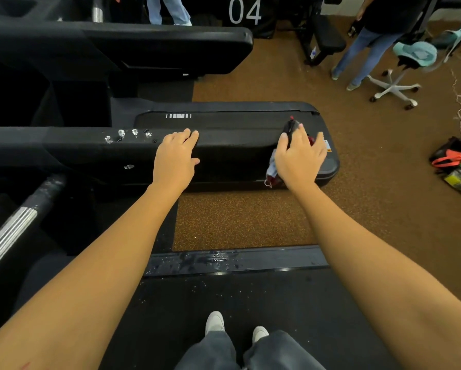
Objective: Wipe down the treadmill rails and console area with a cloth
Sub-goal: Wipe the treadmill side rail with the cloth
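A black treadmill side rail [229, 156] runs across the middle of the view, ending in a rounded corner at the right. My left hand [176, 158] lies flat on top of it, fingers together, holding nothing. My right hand [300, 158] presses a crumpled cloth [272, 169], pale blue and dark red, against the rail near its right end; most of the cloth is hidden under the hand. White specks [128, 134] dot the rail left of my left hand.
I stand on another treadmill belt [250, 303] with a wet side strip [210, 260]. A silver-and-black handlebar [15, 225] is at lower left. Brown floor lies between. A white office chair [400, 76], a standing person [371, 41] and bags [453, 161] are at right.
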A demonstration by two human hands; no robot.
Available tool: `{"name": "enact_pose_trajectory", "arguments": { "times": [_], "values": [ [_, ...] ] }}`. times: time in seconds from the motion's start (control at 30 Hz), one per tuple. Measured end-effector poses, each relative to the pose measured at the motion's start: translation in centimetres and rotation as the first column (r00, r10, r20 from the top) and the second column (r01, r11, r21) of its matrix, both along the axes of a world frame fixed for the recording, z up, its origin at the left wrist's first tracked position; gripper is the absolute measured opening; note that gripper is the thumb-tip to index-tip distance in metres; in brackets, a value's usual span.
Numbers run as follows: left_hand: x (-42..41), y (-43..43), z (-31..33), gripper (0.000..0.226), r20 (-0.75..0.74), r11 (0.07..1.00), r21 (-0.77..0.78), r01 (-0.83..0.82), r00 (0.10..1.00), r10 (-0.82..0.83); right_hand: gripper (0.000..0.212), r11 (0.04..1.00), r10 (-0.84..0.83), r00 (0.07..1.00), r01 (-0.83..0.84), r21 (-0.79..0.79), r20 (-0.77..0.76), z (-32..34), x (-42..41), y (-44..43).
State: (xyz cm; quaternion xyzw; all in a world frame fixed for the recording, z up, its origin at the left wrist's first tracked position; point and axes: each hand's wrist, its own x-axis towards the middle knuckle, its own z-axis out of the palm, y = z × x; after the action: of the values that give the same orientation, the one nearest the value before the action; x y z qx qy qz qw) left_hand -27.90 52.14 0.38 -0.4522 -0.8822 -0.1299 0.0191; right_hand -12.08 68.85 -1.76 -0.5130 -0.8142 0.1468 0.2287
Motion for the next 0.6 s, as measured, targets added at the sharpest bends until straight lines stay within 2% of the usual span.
{"name": "enact_pose_trajectory", "arguments": {
  "times": [0.07,0.17,0.27,0.33,0.4,0.47,0.6],
  "values": [
    [0.0,0.0,0.0,0.061,-0.004,1.000,-0.001,-0.003,1.000,0.003,0.048,0.999,0.035,0.999,-0.035,-0.037,-0.001,0.3,-1.3,0.1],
    [0.1,0.1,0.0,0.061,0.000,1.000,0.000,-0.003,1.000,0.003,0.042,0.974,0.217,0.973,-0.221,0.052,0.080,0.7,-3.5,-1.1],
    [0.0,0.1,-0.1,0.060,-0.007,1.000,0.006,-0.002,1.000,0.002,0.046,0.891,0.435,0.889,-0.448,0.077,0.143,0.5,-5.3,-3.8],
    [-0.1,0.0,-0.1,0.060,-0.014,1.000,0.013,0.003,1.000,-0.003,0.050,0.843,0.514,0.838,-0.533,0.075,0.181,0.2,-5.6,-4.5],
    [-0.2,-0.1,-0.1,0.060,-0.009,1.000,0.017,0.004,1.000,-0.004,0.049,0.831,0.527,0.831,-0.548,0.098,0.178,0.2,-5.2,-3.9],
    [-0.3,-0.3,-0.2,0.060,-0.002,1.000,0.012,0.006,1.000,-0.006,0.046,0.872,0.468,0.877,-0.479,0.103,0.115,0.3,-4.8,-3.2],
    [-0.3,-0.2,0.0,0.058,0.000,0.999,0.028,0.035,0.999,-0.035,0.046,0.942,0.337,0.939,-0.337,-0.015,0.063,0.7,-5.5,-3.6]
  ]
}}
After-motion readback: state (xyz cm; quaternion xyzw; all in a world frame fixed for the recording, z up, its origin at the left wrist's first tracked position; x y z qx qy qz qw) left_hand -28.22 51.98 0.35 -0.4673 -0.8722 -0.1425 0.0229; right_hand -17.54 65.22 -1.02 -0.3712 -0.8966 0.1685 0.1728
